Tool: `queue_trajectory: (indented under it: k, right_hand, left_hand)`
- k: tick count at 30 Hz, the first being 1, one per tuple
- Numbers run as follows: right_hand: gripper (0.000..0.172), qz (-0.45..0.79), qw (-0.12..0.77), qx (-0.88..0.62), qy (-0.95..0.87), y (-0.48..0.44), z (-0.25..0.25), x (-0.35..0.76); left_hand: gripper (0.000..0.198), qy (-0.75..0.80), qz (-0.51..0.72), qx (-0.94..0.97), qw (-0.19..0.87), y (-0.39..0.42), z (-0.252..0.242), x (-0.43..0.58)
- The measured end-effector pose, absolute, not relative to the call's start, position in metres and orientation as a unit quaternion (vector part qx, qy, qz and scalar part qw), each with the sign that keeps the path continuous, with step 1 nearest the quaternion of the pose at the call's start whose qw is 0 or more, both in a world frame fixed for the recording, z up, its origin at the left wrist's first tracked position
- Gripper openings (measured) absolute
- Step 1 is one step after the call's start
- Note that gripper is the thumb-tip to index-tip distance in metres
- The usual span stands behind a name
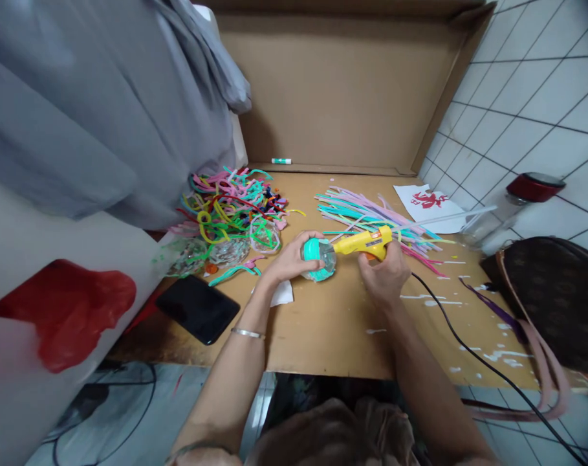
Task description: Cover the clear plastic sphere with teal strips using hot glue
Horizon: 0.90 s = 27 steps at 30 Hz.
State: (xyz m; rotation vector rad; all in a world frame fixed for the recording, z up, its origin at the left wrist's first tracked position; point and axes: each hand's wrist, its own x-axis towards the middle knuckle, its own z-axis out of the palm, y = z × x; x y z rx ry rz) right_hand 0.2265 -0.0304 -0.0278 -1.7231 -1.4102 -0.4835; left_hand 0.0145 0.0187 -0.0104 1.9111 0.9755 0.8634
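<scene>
My left hand is closed around a small clear ball wrapped in teal pipe cleaner, held just above the cardboard work surface. My right hand grips a yellow hot glue gun whose nozzle points left and touches the ball. The gun's black cord trails off to the lower right. A white scrap of paper lies under my left wrist.
A heap of coloured pipe cleaners and clear ball halves lies to the left, and straight pipe cleaners behind the gun. A black phone is near the front left. A brown bag, a jar and paper with a red cut-out stand right.
</scene>
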Motion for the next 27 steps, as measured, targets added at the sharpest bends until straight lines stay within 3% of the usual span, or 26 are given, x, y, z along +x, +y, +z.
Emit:
queue_trajectory:
  k: [27]
  right_hand:
    - [0.029,-0.197,0.420,-0.677,-0.571,-0.0291,-0.0356,0.2260]
  left_hand:
    - [0.059,0.358,0.353,0.751,0.429,0.0215,-0.0144,0.0149]
